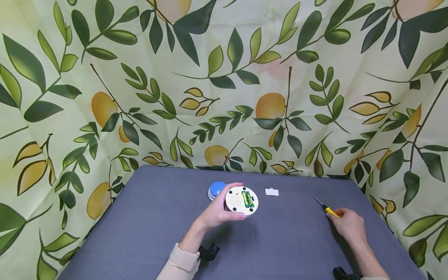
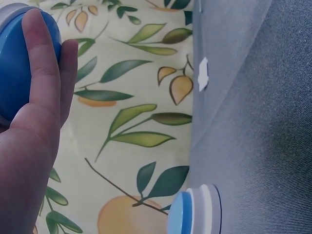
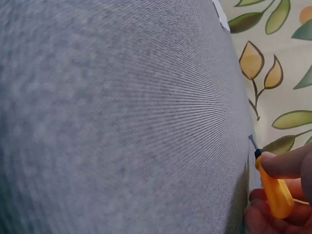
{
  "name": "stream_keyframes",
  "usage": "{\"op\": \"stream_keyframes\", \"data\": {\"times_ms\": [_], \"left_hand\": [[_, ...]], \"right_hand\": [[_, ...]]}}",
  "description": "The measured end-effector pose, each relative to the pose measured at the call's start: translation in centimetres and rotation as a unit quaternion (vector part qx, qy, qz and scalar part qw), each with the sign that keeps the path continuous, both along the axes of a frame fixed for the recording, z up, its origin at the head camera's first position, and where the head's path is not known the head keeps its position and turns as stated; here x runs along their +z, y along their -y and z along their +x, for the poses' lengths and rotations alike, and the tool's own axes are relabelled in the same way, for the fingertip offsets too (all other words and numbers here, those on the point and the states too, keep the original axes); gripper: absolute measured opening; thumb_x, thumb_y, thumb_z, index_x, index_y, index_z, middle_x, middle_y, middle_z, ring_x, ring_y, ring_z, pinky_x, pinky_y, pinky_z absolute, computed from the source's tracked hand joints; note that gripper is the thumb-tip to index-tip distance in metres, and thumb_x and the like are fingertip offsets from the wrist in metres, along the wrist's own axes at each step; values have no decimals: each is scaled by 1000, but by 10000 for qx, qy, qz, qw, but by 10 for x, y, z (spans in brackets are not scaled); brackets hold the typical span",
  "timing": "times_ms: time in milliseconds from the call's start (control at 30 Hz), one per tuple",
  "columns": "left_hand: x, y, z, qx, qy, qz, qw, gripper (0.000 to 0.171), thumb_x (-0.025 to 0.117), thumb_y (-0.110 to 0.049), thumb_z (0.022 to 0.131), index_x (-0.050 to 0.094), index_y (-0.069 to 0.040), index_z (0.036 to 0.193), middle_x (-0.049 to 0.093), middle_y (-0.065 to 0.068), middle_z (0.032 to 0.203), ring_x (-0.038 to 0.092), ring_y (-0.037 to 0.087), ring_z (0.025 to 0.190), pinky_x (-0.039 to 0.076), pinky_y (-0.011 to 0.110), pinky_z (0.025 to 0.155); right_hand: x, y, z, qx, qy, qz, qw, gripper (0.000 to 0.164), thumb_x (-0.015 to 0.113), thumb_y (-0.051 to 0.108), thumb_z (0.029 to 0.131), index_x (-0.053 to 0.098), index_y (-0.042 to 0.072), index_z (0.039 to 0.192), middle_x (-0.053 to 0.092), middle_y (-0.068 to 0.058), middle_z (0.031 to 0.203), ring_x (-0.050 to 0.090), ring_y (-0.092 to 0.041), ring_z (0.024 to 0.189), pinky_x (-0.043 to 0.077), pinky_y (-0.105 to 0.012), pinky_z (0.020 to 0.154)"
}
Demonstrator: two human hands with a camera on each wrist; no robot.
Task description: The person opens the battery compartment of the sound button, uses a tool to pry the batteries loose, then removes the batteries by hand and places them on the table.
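Observation:
My left hand grips a round white buzzer button by its edge, thumb at the near side. Its underside faces me, with small dark feet, a dotted patch of holes and an uncovered compartment holding green batteries. The blue dome of the same button shows in the left wrist view. On the right, my right hand holds a screwdriver by its yellow handle, the thin metal tip pointing away over the table. A small white battery cover lies on the table between the two hands, farther back.
Behind my left hand stands a second button, blue on a white base, on the grey cloth-covered table. A leaf-and-fruit patterned curtain hangs along the table's back and sides.

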State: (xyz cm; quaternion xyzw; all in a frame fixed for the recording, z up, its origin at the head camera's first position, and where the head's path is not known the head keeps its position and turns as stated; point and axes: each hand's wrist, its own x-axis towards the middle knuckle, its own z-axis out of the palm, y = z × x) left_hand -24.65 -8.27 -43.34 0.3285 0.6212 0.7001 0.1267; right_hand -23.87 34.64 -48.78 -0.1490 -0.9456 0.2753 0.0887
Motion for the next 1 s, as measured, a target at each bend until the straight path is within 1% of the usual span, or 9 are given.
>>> {"op": "stream_keyframes", "data": {"times_ms": [133, 233, 367, 500, 633, 800, 1000], "left_hand": [[0, 1, 0, 14, 9, -29, 10000, 85, 78, -5, 80, 32, -4, 151, 48, 15, 133, 62, 20, 108, 55, 30, 88], [0, 1, 0, 29, -14, -23, 10000, 84, 78, -5, 80, 32, -4, 151, 49, 15, 133, 62, 19, 108, 55, 29, 88], [0, 1, 0, 54, -32, -25, 10000, 84, 78, -5, 80, 32, -4, 151, 49, 15, 133, 62, 19, 108, 55, 29, 88], [0, 1, 0, 57, -19, -35, 10000, 84, 78, -4, 80, 32, -4, 151, 49, 15, 132, 62, 19, 108, 55, 29, 89], [0, 2, 1, 47, 0, -30, 10000, 84, 78, -4, 80, 32, -4, 151, 49, 15, 133, 62, 19, 108, 55, 29, 88], [1, 2, 1, 37, 19, -19, 10000, 84, 78, -4, 80, 32, -4, 151, 49, 14, 133, 62, 19, 108, 56, 29, 88], [3, 3, 1, -2, 1, 21, 10000, 84, 78, -5, 81, 31, -3, 151, 48, 15, 133, 62, 19, 108, 56, 29, 87]], "right_hand": [[-1, -1, 0, -24, 223, 36, 9997, 37, 72, 30, 92, 70, -7, 95, 69, -23, 89, 62, -38, 77, 45, -44, 61], [-1, -1, -1, -45, 233, 47, 9997, 36, 71, 33, 92, 70, -3, 92, 69, -19, 86, 63, -35, 75, 44, -42, 58], [1, -1, -1, -12, 139, 40, 9999, 35, 70, 31, 92, 70, -4, 93, 69, -19, 87, 63, -36, 77, 43, -43, 59], [5, 2, -1, 51, -28, 39, 10000, 34, 67, 28, 94, 70, -6, 98, 70, -21, 90, 64, -37, 79, 45, -43, 60], [12, 10, -2, 292, -258, 25, 9992, 36, 63, 27, 98, 69, -8, 105, 69, -20, 91, 63, -33, 76, 46, -40, 59], [19, 27, -7, 654, -652, -6, 9957, 33, 62, 24, 99, 70, -7, 106, 69, -15, 89, 61, -26, 75, 44, -36, 60], [24, 44, -13, 1008, -832, -144, 9913, 33, 63, 24, 100, 70, -6, 109, 70, -14, 92, 61, -24, 78, 47, -36, 63]]}}
